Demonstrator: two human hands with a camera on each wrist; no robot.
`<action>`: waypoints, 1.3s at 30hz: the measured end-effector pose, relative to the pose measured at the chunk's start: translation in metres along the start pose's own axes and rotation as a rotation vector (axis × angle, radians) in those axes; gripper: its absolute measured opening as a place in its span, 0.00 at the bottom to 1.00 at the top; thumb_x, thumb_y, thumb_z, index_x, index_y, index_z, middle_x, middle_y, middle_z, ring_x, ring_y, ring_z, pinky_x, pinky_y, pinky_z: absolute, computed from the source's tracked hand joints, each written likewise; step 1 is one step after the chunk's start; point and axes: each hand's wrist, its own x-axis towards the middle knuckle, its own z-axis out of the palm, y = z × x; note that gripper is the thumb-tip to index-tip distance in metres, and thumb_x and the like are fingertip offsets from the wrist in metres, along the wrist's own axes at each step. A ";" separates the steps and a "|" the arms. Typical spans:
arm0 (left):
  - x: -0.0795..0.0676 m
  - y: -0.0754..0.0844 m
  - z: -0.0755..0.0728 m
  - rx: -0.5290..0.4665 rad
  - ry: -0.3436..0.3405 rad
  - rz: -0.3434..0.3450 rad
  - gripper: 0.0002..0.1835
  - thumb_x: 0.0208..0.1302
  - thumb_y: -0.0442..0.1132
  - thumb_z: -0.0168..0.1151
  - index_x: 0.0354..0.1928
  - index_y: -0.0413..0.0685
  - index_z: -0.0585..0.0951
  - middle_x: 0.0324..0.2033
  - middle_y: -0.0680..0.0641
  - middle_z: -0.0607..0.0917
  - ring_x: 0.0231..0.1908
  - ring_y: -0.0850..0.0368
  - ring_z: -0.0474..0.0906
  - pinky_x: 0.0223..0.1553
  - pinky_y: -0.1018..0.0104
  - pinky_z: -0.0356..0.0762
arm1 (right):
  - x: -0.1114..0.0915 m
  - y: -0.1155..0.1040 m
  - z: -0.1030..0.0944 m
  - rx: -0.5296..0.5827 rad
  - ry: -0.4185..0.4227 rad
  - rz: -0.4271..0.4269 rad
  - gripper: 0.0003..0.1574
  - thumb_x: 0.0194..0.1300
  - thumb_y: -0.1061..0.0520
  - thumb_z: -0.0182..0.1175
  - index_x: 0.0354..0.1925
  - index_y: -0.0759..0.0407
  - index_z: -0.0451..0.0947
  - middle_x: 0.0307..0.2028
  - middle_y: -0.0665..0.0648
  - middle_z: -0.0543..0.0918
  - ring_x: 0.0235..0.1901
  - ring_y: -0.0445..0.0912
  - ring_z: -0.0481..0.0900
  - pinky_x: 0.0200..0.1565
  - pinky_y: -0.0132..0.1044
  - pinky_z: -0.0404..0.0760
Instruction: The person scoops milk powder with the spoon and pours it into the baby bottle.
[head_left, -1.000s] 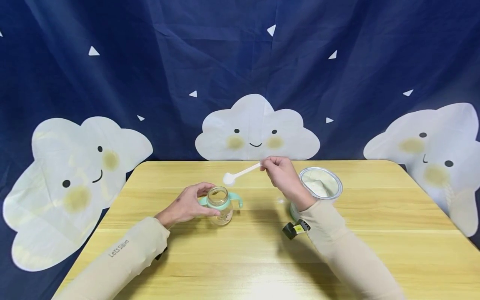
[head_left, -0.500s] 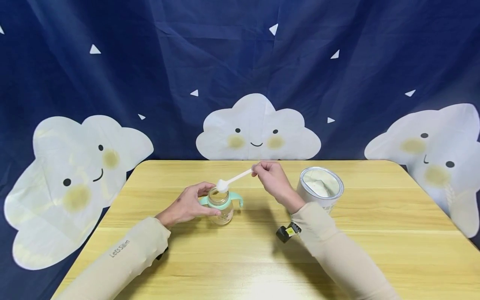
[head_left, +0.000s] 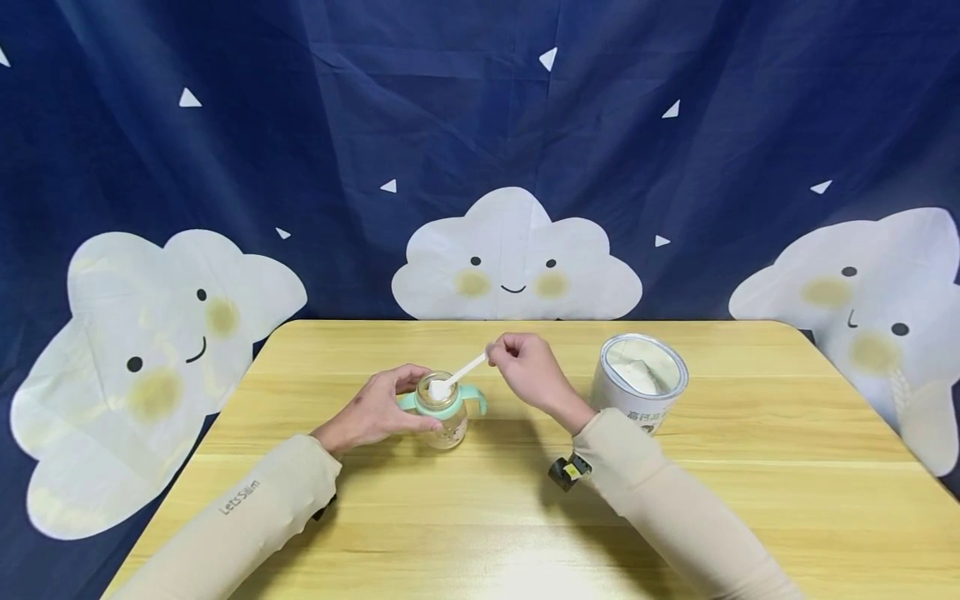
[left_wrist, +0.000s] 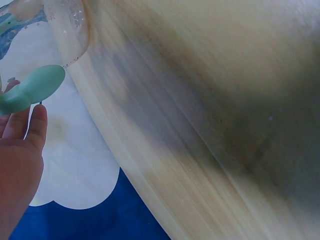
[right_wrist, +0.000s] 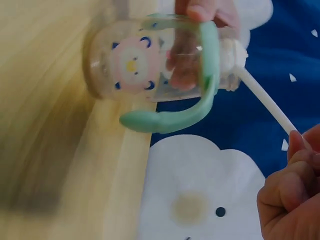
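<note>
Left hand [head_left: 377, 409] grips the bottle [head_left: 451, 431]; right hand [head_left: 528, 369] pinches the scoop [head_left: 468, 368], now lowered, apparently into the bottle.

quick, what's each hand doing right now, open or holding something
Left hand: holding the clear bottle, fingers and thumb around it.
Right hand: pinching the white scoop by its handle.

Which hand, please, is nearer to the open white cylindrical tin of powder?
Right. The right hand is just left of the tin, pinching the white long-handled scoop; the left hand is farther left, holding the clear, mint-handled bottle.
</note>
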 end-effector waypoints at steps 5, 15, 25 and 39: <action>0.000 -0.001 0.000 0.006 -0.006 0.005 0.34 0.49 0.43 0.82 0.58 0.45 0.78 0.51 0.49 0.84 0.57 0.47 0.78 0.61 0.47 0.73 | -0.001 -0.001 -0.007 -0.218 -0.076 -0.274 0.15 0.73 0.56 0.56 0.30 0.56 0.83 0.18 0.47 0.73 0.18 0.39 0.65 0.23 0.32 0.67; 0.002 -0.002 0.000 0.009 -0.011 -0.013 0.34 0.49 0.43 0.81 0.58 0.45 0.78 0.51 0.49 0.84 0.57 0.47 0.78 0.61 0.47 0.73 | 0.004 -0.003 -0.033 -0.273 -0.348 -0.643 0.10 0.72 0.60 0.60 0.46 0.61 0.87 0.37 0.52 0.86 0.28 0.36 0.75 0.30 0.28 0.78; 0.001 -0.002 -0.001 0.032 -0.009 -0.015 0.34 0.49 0.44 0.82 0.58 0.43 0.78 0.50 0.49 0.84 0.56 0.46 0.78 0.60 0.45 0.74 | 0.001 0.003 -0.034 -0.352 -0.294 -0.750 0.10 0.71 0.60 0.62 0.47 0.57 0.87 0.38 0.48 0.87 0.30 0.35 0.77 0.34 0.28 0.80; 0.003 -0.002 -0.001 0.032 -0.019 -0.031 0.33 0.48 0.43 0.82 0.58 0.46 0.79 0.50 0.50 0.84 0.57 0.47 0.78 0.60 0.46 0.72 | 0.001 0.005 -0.038 -0.358 -0.256 -0.718 0.10 0.70 0.60 0.63 0.47 0.57 0.88 0.35 0.48 0.87 0.27 0.35 0.75 0.31 0.29 0.78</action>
